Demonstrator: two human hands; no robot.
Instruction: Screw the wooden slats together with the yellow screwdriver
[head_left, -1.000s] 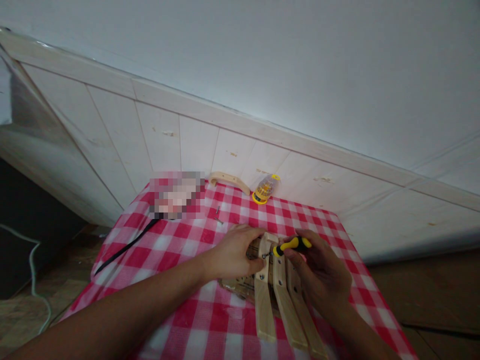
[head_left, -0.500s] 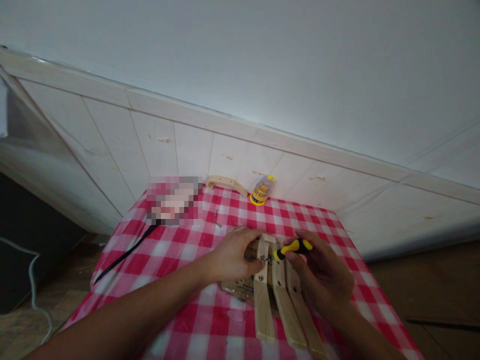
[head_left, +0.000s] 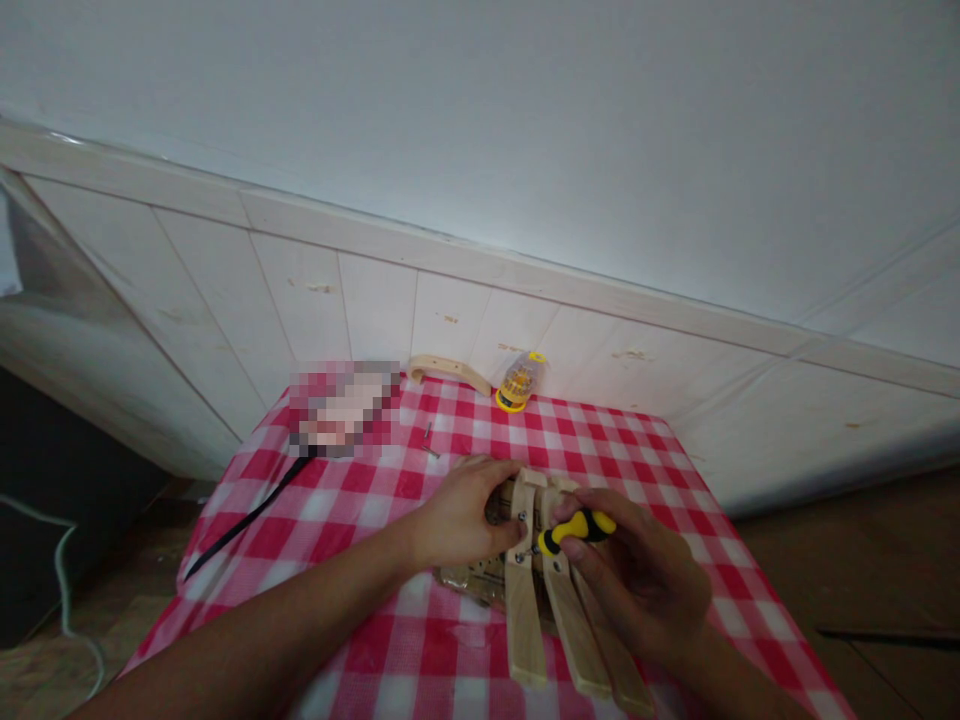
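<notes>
In my right hand (head_left: pixel 660 575) is a small yellow-and-black screwdriver (head_left: pixel 579 528). Its tip points left at the lower screw (head_left: pixel 520 559) of a pale, bent wooden piece (head_left: pixel 526 630); whether it touches cannot be made out. My left hand (head_left: pixel 459 515) grips that piece near its top, thumb against its edge. Another bent wooden piece (head_left: pixel 576 635) lies alongside, with a third (head_left: pixel 622 665) partly hidden by my right hand. Beneath them is a brown cardboard pack (head_left: pixel 476 588) in clear wrapping.
A red-and-white checked cloth (head_left: pixel 375 620) covers the table. Toward the wall stand a curved wooden handle (head_left: pixel 454 370) and a clear yellow-based bit case (head_left: pixel 519 383). Two loose screws (head_left: pixel 430 450) lie beyond my left hand. A blurred-out object with a black strap (head_left: pixel 251 515) is at left.
The screwdriver tip has shifted down from near the upper screw to the lower screw on the leftmost wooden piece, my right hand moving with it. My left hand keeps its grip.
</notes>
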